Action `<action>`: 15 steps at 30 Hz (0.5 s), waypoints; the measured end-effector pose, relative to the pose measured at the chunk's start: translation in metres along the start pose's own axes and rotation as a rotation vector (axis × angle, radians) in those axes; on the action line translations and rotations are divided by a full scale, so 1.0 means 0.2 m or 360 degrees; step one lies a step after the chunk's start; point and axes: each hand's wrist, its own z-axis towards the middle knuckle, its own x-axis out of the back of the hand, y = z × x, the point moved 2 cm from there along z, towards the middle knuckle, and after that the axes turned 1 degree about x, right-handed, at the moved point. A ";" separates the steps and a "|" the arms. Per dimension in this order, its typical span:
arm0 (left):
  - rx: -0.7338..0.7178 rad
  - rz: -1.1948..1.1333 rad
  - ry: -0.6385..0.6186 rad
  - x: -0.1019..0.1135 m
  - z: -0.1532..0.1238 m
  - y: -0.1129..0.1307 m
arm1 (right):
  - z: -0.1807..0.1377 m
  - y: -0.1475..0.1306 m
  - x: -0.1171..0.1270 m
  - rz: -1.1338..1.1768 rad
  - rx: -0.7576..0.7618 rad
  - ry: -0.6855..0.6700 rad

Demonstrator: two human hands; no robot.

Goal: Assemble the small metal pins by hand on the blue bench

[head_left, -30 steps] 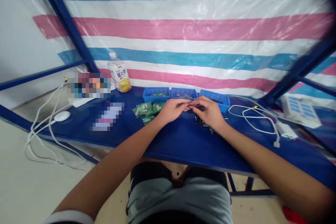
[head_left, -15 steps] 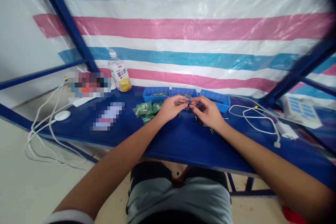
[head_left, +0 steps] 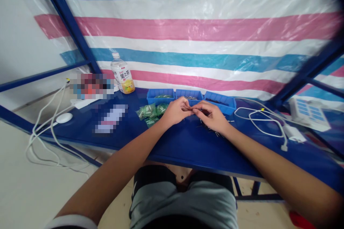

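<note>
I judge this fine handling needs steadiness next: left hand and right hand fingertips together, grip unclear, rods beneath the right.

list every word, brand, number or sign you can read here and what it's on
"果之茶": label of the clear plastic bottle with a white cap
Smaller print on that label: too small to read
White block with pale blue rectangles: any marking too blurred to read
Pale flat rectangular item and multicoloured item: pixelated, unreadable
No other text is legible.
</note>
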 end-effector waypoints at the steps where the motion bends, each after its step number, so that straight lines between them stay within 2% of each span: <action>1: -0.0011 0.0008 -0.0002 0.00 0.00 0.00 | 0.00 0.00 0.00 0.0003 -0.0010 0.0008; 10: -0.0087 0.0044 -0.0030 -0.01 -0.01 0.04 | 0.00 0.00 0.02 -0.0036 -0.0129 0.0223; 15: -0.0134 -0.0056 0.0071 0.00 0.00 0.05 | 0.01 0.00 0.04 -0.0048 -0.0158 0.0301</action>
